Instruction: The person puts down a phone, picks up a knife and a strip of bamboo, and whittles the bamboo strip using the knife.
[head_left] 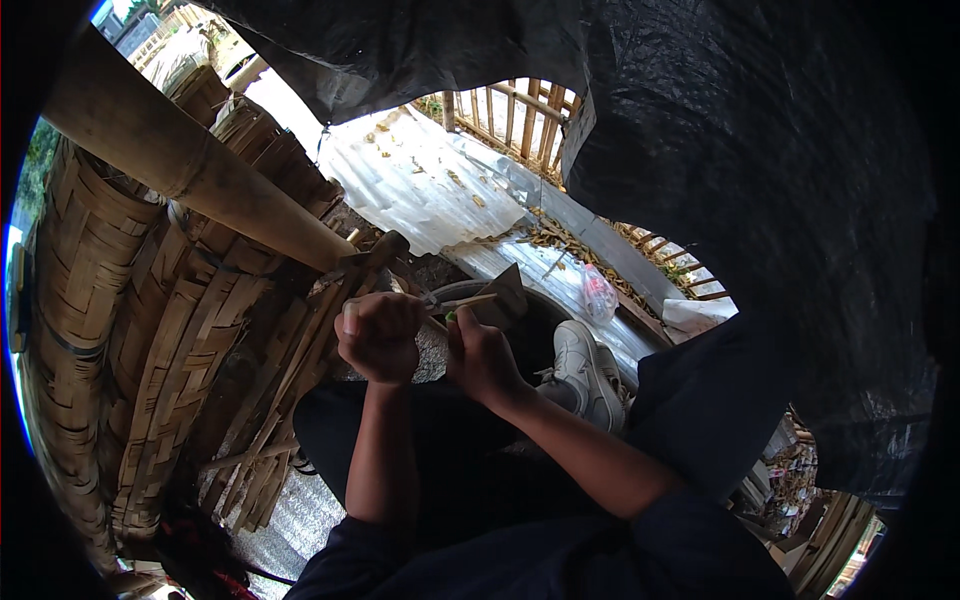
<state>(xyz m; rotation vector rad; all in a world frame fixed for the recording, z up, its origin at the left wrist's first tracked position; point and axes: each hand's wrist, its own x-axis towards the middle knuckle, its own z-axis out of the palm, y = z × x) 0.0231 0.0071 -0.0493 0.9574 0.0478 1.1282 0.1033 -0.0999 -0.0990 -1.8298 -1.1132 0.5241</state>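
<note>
My left hand point(380, 335) is closed in a fist, thumb uppermost; what it may hold is hidden. Close beside it, my right hand point(484, 354) is closed too, with a small green bit point(451, 316) showing at its fingertips. Just beyond both hands lies a thin, pale stick point(470, 301), its near end by the fingers; I cannot tell which hand grips it. Behind the stick, a grey, pointed flat piece point(507, 290) stands tilted against the dark rim of a round tub point(553, 303).
Rolled woven bamboo mats point(110, 260) stack up at my left under a thick bamboo pole point(190, 165). Black sheeting point(720, 130) hangs ahead and right. Beyond lie corrugated metal sheets point(420, 180) and a clear plastic bag point(599, 296). A white shoe point(583, 370) rests near my right hand.
</note>
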